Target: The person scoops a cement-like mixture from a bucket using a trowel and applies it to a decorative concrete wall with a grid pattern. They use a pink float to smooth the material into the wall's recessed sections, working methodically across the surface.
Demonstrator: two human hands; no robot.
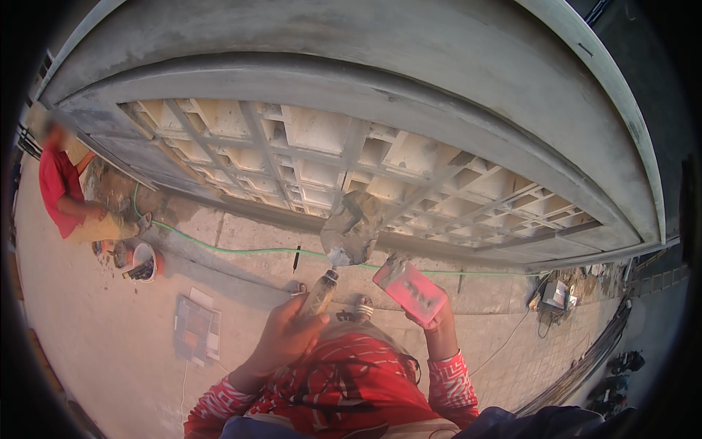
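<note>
Left hand wrapped round handle of smeared trowel; right hand gripping near end of pink float; 2 tools before lattice panel. Trowel likely stiff, blade-heavy: hold handle. Float probably light, slippery where smeared.

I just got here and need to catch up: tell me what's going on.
A person stands facing a grey wall with a latticed panel. Their left hand grips what looks like a trowel; their right hand holds a pink board smeared with grey. A green line runs along the ground before the wall. Off to the left, a co-worker in red is near a bucket.
</note>
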